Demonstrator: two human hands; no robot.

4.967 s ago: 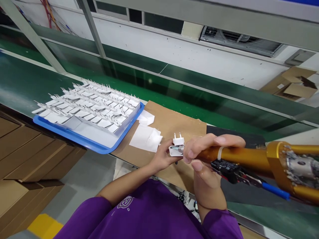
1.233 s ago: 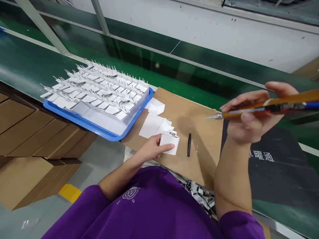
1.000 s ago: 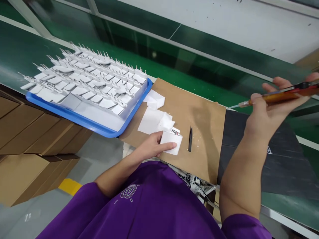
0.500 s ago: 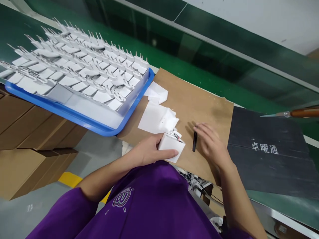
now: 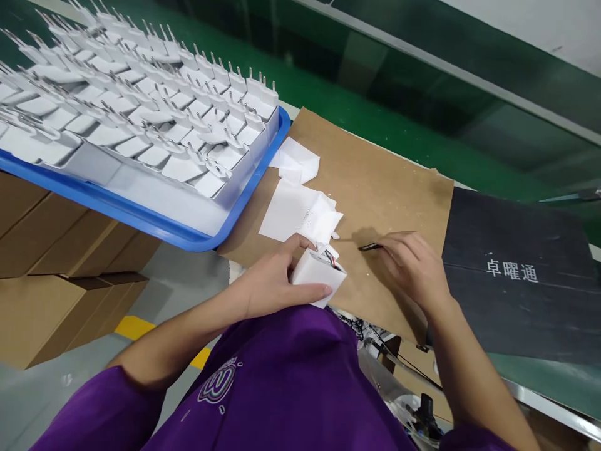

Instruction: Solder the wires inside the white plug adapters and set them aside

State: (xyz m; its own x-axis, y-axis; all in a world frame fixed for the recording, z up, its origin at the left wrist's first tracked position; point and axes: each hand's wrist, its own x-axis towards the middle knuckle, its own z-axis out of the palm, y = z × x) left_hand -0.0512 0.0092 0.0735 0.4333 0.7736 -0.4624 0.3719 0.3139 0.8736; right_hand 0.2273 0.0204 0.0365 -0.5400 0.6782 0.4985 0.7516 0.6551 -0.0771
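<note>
My left hand (image 5: pixel 275 279) is wrapped round a white plastic charger housing (image 5: pixel 315 275). The housing's open side shows red and black wires (image 5: pixel 331 257), and a white part sits at its far edge. In my right hand (image 5: pixel 416 263) is a pair of slim black tweezers (image 5: pixel 370 247), pinched between the fingers with the tip pointing left toward the housing. The tweezers are apart from the housing, over the brown paper. Just beyond the housing lies crumpled white paper (image 5: pixel 300 213) with dark specks on it.
A blue tray (image 5: pixel 197 241) at the left holds many white charger housings with plug pins (image 5: pixel 159 119). Brown paper (image 5: pixel 375 169) covers the bench, with a black mat (image 5: pixel 516 313) at right. Cardboard boxes (image 5: pixel 51 313) stand at lower left. A pointed tool (image 5: pixel 570 197) shows at right.
My right hand has picked up the black tweezers from the brown paper and turned them to point left. My left hand still grips the housing. The view has shifted slightly.
</note>
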